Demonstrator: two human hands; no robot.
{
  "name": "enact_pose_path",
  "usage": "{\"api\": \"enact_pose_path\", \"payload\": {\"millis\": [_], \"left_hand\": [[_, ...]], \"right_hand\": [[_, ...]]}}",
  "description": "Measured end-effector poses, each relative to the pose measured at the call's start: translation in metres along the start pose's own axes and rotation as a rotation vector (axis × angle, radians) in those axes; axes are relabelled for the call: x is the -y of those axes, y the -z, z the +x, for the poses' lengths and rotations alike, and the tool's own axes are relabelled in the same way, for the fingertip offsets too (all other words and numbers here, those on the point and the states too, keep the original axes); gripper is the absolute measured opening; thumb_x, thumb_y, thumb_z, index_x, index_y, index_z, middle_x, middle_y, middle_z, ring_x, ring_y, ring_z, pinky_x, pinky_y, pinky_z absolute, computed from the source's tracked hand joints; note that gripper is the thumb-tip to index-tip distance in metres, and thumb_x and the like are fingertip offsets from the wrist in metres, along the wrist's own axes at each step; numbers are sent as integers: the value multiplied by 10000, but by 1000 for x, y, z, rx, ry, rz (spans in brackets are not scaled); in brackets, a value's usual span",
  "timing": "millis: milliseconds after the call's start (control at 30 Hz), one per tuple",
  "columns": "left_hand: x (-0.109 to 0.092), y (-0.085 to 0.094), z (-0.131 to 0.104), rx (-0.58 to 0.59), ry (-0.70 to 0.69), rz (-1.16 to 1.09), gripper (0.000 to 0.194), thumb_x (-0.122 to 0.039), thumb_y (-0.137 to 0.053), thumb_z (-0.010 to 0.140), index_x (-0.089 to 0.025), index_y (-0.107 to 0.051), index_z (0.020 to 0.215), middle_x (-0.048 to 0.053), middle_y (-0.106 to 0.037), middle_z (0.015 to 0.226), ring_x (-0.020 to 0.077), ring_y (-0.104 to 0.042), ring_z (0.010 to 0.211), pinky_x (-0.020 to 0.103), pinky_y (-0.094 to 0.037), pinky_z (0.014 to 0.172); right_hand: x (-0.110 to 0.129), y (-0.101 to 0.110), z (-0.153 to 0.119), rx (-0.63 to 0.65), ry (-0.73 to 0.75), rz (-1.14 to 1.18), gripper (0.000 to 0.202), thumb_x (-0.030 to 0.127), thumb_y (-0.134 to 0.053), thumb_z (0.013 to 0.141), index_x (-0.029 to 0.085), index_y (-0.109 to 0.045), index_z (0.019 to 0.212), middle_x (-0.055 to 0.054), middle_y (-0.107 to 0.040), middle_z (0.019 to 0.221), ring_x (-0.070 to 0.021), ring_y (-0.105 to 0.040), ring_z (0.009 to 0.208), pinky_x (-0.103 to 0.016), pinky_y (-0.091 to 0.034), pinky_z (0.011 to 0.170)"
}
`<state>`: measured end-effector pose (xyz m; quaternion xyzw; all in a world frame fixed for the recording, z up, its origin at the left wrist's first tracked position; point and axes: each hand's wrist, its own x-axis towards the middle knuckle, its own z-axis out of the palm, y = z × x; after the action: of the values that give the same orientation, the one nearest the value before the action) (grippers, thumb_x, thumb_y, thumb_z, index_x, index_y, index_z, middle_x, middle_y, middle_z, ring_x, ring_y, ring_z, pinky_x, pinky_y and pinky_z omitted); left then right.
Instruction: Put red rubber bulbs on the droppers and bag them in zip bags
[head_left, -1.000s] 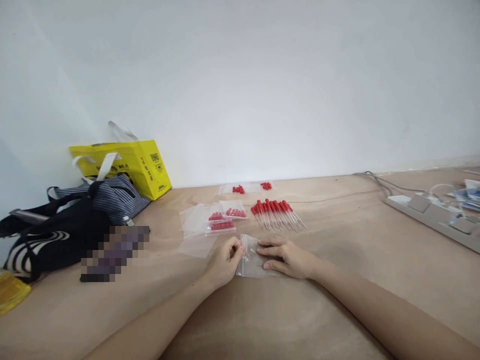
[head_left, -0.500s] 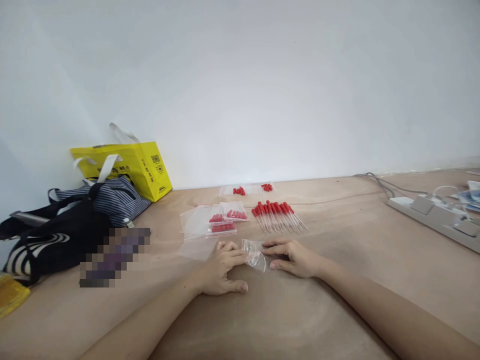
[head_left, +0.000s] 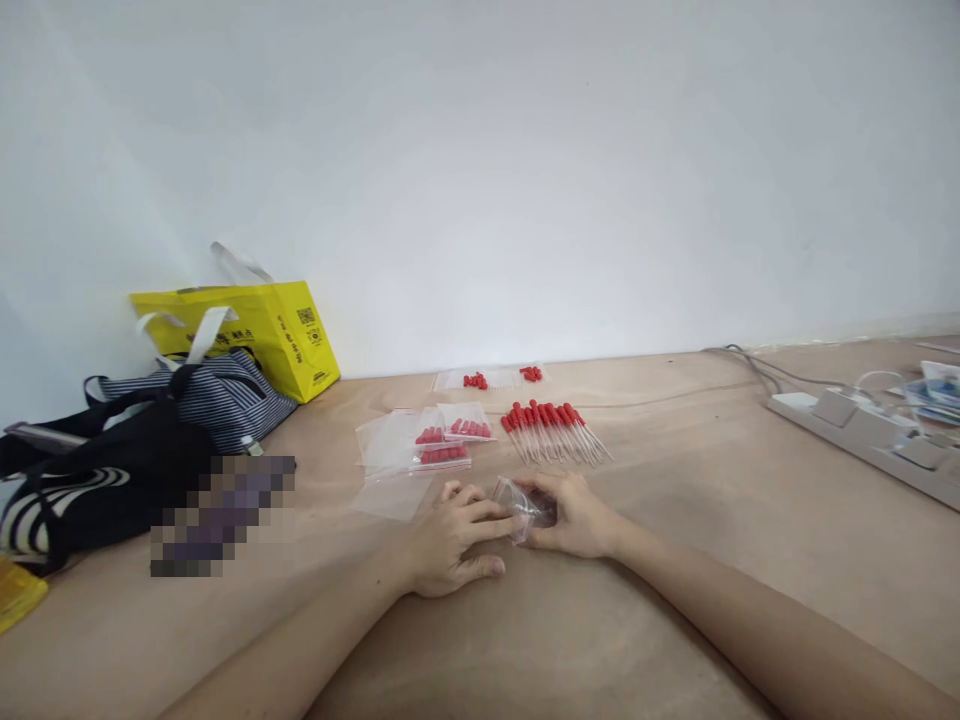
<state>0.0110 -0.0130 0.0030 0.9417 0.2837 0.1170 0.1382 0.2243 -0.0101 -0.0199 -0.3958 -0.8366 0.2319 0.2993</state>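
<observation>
A small clear zip bag (head_left: 531, 508) lies crumpled and bulging between my hands. My right hand (head_left: 574, 515) grips its right side, thumb below and fingers above. My left hand (head_left: 461, 540) rests palm down with its fingers stretched, fingertips touching the bag's left part and thumb apart. Just beyond, a fanned row of droppers (head_left: 553, 432) with red bulbs and clear thin stems lies on the table. To their left, flat clear bags (head_left: 382, 437) overlap, and some hold red bulbs (head_left: 442, 455). Part of the lower one lies near my left fingers.
More red bulbs (head_left: 475, 381) lie on clear plastic against the wall. At left stand a yellow shopping bag (head_left: 300, 345), a striped bag (head_left: 240, 400) and a black bag (head_left: 135, 470). A white power strip (head_left: 862, 435) with plugs and cables crosses the right side.
My right hand has moved a little left and closed round the clear bag, which now bulges. My left fingers have slid slightly right onto it. The view has shifted a little.
</observation>
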Motion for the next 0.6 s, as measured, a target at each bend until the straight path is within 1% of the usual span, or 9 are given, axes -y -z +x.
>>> {"api": "enact_pose_path", "payload": {"millis": [33,100,200,267,300,333,400,500,600], "left_hand": [[2,0,0,-49,10,-18,353,-407,-498,776,-347,-527,1122,22,-605,1070,218,-459,953,377,-247,864],[9,2,3,-184,45,-37,272,-351,-453,807,-294,-590,1035,30,-624,1008,202,-482,934,363,-276,872],[29,13,23,-344,153,31,240,-285,-409,831,-234,-626,922,47,-630,926,187,-514,906,343,-332,860],[46,23,46,-333,167,134,225,-244,-430,817,-219,-622,932,54,-619,941,193,-514,923,344,-357,855],[54,28,61,-306,138,184,245,-209,-419,818,-212,-607,975,64,-604,986,197,-503,958,352,-353,871],[62,31,75,-250,97,222,280,-165,-401,817,-208,-586,1023,72,-578,1055,198,-485,1004,359,-344,892],[76,35,104,-191,55,233,322,-112,-428,788,-213,-565,1062,72,-538,1141,195,-462,1060,356,-323,925],[92,33,137,-125,27,242,408,-20,-453,726,-218,-559,1066,64,-510,1197,189,-457,1085,331,-324,927],[101,28,155,-79,22,248,412,20,-423,705,-224,-586,995,43,-539,1159,172,-499,1031,289,-358,879]], "right_hand": [[-2,2,0,17,11,-18,530,424,-675,623,213,-536,1088,-50,-579,973,-186,-535,863,-310,-419,741],[-6,6,-1,47,22,-74,619,490,-678,594,213,-516,1123,-68,-561,1017,-210,-518,910,-334,-402,771],[-10,9,-3,93,62,-147,767,581,-645,577,208,-438,1215,-102,-503,1142,-253,-456,1034,-388,-339,863],[-11,9,-4,112,76,-166,796,609,-605,605,208,-387,1257,-110,-461,1207,-260,-417,1088,-398,-309,897],[-11,8,-4,115,74,-168,802,616,-589,617,208,-368,1272,-111,-450,1222,-260,-411,1096,-398,-306,900],[-11,8,-5,113,71,-166,806,620,-577,626,208,-352,1282,-113,-446,1228,-260,-412,1096,-396,-309,899],[-11,7,-6,105,73,-157,805,620,-566,638,209,-339,1291,-113,-454,1224,-256,-423,1085,-393,-315,895],[-11,6,-6,98,79,-146,795,617,-564,643,194,-354,1283,-114,-470,1207,-252,-436,1068,-392,-321,896],[-12,6,-6,95,68,-150,790,623,-568,634,180,-384,1263,-117,-478,1195,-256,-439,1061,-393,-328,894]]}}
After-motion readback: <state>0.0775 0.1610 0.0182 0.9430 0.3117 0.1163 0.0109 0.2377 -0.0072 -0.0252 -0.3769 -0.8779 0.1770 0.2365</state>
